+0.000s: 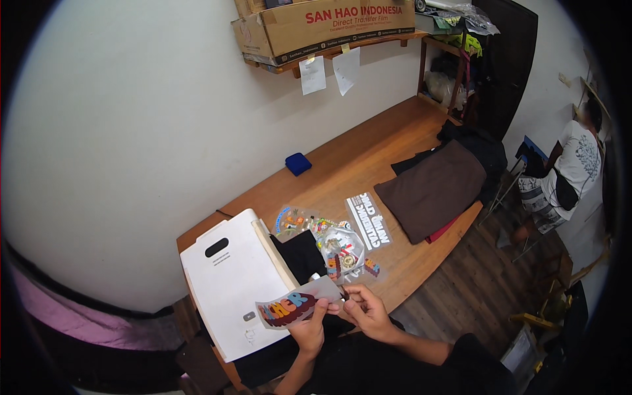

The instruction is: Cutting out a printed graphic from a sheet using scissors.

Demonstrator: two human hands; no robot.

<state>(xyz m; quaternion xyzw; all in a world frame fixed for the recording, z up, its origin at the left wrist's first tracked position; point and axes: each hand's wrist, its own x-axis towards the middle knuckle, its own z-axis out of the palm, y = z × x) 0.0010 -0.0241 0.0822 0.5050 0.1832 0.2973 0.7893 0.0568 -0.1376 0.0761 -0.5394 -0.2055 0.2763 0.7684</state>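
Note:
My left hand (309,334) is closed on a clear transfer film sheet (322,289) printed with bubbly lettering in red, orange and blue, its thumb lying on the face. The sheet is tilted in front of me, over the near edge of a white boxy machine (227,283). At the sheet's right end my right hand (370,316) has its fingers pinched together. Something small and dark shows at its fingertips, too small to name. Just beyond the hands, a heap of colourful printed films (316,227) and a round clear-wrapped bundle (343,247) lie on the wooden table (355,155).
Black cloth (303,255) lies beside the machine. A film with white lettering (367,220) is near folded brown cloth (434,191) at the right. A blue pad (298,164) sits farther back. Cardboard boxes (329,29) fill the wall shelf. Another person (569,164) sits at far right.

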